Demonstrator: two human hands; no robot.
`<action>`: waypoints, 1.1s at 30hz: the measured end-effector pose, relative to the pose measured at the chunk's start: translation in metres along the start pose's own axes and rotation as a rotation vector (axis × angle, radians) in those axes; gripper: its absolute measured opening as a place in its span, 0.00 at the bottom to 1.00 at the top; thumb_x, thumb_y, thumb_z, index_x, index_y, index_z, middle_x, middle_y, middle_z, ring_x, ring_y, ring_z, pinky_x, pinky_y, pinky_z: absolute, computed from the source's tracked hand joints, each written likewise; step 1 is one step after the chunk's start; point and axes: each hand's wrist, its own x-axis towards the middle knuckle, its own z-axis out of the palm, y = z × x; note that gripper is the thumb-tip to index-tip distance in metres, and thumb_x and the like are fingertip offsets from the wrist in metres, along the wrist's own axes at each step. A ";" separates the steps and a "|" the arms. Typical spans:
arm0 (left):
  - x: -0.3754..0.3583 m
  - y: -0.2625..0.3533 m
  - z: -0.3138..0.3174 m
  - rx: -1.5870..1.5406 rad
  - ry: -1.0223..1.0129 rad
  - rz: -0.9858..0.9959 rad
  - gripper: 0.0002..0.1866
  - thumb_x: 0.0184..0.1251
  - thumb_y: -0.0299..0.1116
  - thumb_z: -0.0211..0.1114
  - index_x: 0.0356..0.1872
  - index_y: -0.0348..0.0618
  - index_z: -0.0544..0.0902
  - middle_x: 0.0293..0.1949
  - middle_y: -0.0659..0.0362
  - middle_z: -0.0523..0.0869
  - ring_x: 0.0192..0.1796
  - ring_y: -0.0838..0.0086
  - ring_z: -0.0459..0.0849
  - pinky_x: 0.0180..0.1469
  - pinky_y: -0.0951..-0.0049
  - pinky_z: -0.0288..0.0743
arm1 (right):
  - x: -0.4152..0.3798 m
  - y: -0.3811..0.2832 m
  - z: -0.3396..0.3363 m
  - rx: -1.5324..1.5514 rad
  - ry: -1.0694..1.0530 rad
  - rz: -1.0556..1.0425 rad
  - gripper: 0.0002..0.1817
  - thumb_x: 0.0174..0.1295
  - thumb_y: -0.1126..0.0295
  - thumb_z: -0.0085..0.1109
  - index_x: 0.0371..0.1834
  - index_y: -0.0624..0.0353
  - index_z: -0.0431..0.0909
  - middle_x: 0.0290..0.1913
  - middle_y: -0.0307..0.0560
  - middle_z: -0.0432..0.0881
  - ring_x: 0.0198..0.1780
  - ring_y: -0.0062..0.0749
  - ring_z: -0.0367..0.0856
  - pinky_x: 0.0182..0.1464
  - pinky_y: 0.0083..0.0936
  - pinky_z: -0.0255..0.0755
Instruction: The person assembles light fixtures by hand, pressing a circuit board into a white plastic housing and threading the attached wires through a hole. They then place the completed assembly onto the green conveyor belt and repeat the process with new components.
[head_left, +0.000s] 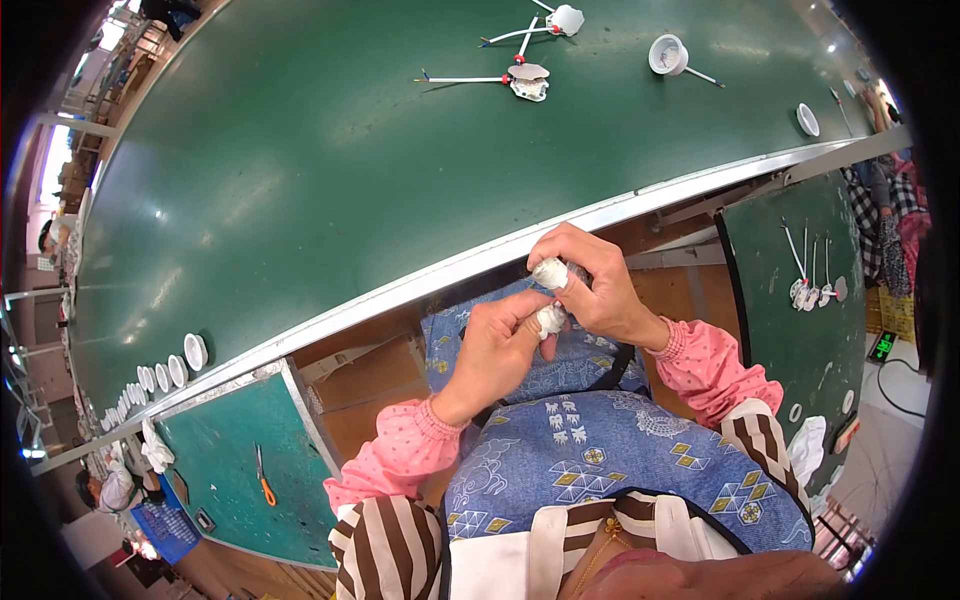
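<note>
My hands are close together above my lap, just in front of the bench edge. My left hand (495, 345) pinches a small white part (550, 320) between thumb and fingers. My right hand (605, 285) is closed around another white part with a rounded face (549, 272), and something greyish shows beside it under the fingers. The two parts are nearly touching, one above the other; their exact kind is partly hidden by my fingers. Pink dotted sleeve covers end at both wrists, and a blue patterned apron (600, 440) lies below.
The green bench (330, 170) has a pale front edge. On it lie white wired pieces (528, 82), a white cup with a cable (668, 55) and a row of white cups (195, 351). Orange-handled scissors (266, 488) rest on the left side table; more wired pieces (805, 293) lie right.
</note>
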 end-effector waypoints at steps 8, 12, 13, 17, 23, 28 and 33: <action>0.000 -0.017 -0.027 0.090 0.071 0.109 0.09 0.76 0.25 0.59 0.47 0.39 0.87 0.35 0.61 0.87 0.34 0.83 0.80 0.36 0.78 0.72 | 0.009 -0.032 -0.015 -0.173 -0.220 0.005 0.36 0.50 0.72 0.68 0.67 0.60 0.73 0.55 0.56 0.74 0.57 0.49 0.76 0.58 0.38 0.72; 0.000 -0.004 -0.050 0.641 0.121 0.502 0.15 0.73 0.33 0.65 0.57 0.40 0.84 0.45 0.56 0.86 0.47 0.68 0.82 0.46 0.70 0.75 | 0.010 -0.048 -0.015 -0.280 -0.196 -0.135 0.47 0.41 0.79 0.74 0.72 0.61 0.67 0.59 0.58 0.72 0.61 0.56 0.75 0.63 0.42 0.72; -0.001 -0.001 -0.052 0.664 0.131 0.518 0.19 0.71 0.35 0.66 0.60 0.40 0.82 0.47 0.55 0.86 0.49 0.65 0.82 0.48 0.68 0.74 | 0.010 -0.050 -0.014 -0.329 -0.190 -0.159 0.48 0.41 0.80 0.74 0.72 0.61 0.67 0.59 0.59 0.72 0.61 0.57 0.74 0.63 0.42 0.72; -0.018 0.009 -0.033 0.248 0.130 0.170 0.35 0.66 0.30 0.72 0.73 0.36 0.70 0.58 0.50 0.84 0.55 0.67 0.84 0.53 0.70 0.77 | 0.012 -0.061 -0.005 -0.423 -0.198 -0.238 0.48 0.40 0.83 0.73 0.73 0.59 0.67 0.60 0.60 0.71 0.60 0.59 0.74 0.61 0.44 0.72; -0.015 0.001 -0.027 -0.185 0.159 0.264 0.37 0.70 0.23 0.69 0.76 0.30 0.62 0.67 0.47 0.77 0.67 0.63 0.80 0.69 0.64 0.76 | 0.016 -0.074 -0.024 -0.342 -0.100 -0.249 0.37 0.42 0.86 0.69 0.63 0.60 0.77 0.56 0.58 0.74 0.55 0.53 0.78 0.50 0.40 0.78; -0.008 -0.006 -0.014 -0.122 0.240 0.332 0.36 0.69 0.21 0.69 0.76 0.28 0.63 0.67 0.45 0.77 0.68 0.62 0.80 0.69 0.65 0.76 | 0.006 -0.053 -0.009 -0.352 0.067 -0.300 0.22 0.46 0.87 0.62 0.48 0.63 0.81 0.40 0.50 0.79 0.38 0.47 0.82 0.38 0.37 0.78; -0.004 -0.003 0.002 0.063 0.386 0.403 0.33 0.69 0.19 0.67 0.74 0.27 0.66 0.64 0.44 0.80 0.65 0.63 0.81 0.66 0.65 0.78 | 0.012 -0.055 -0.002 -0.379 0.094 -0.215 0.14 0.49 0.85 0.62 0.40 0.63 0.78 0.36 0.51 0.75 0.32 0.48 0.80 0.33 0.39 0.74</action>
